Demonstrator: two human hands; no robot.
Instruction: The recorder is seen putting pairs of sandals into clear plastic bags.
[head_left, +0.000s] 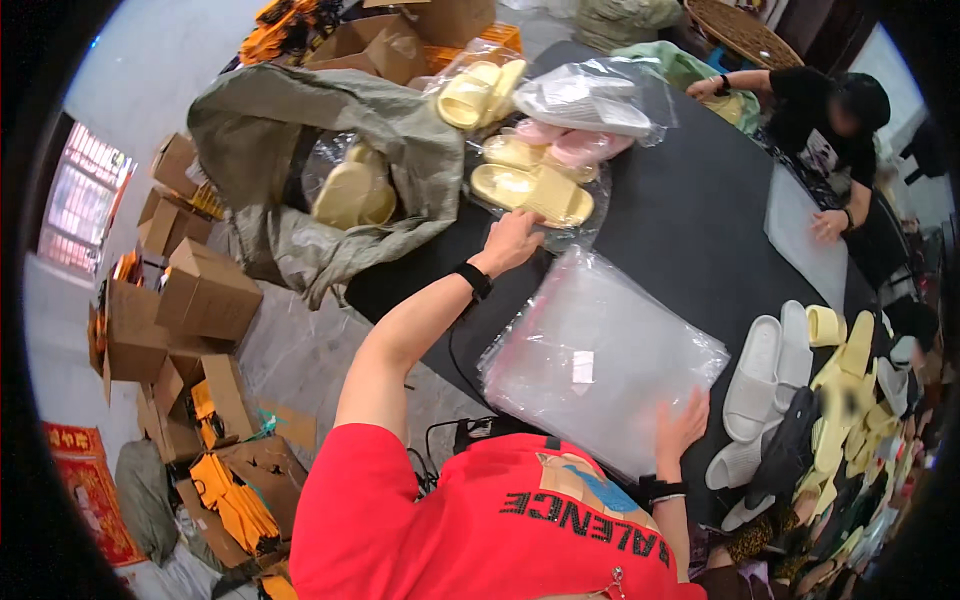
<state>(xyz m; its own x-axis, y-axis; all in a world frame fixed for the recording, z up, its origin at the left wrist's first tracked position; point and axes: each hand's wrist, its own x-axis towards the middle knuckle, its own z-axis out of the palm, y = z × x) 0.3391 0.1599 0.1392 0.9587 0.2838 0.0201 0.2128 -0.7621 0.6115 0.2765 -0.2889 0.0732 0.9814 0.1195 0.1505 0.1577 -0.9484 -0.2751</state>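
My left hand (512,241) reaches forward over the black table (665,225). Its fingers are stretched out and touch the near end of a pair of pale yellow slippers (535,193) in a clear plastic bag. Nearer to me lies a stack of clear plastic bags (610,340) with a small white label. My right hand (682,428), slightly blurred, lies open with spread fingers on the stack's right edge. Beyond my left hand are more bagged slippers: a white pair (590,103), a pink pair (585,147) and another yellow pair (480,92).
Left of the table, a grey-green woven sack (245,130) gapes open around bagged yellow slippers (350,190). Loose slippers (752,380) crowd the right side. Across the table, a person in black (825,110) handles a plastic sheet (795,240). Cardboard boxes (210,290) stand at left.
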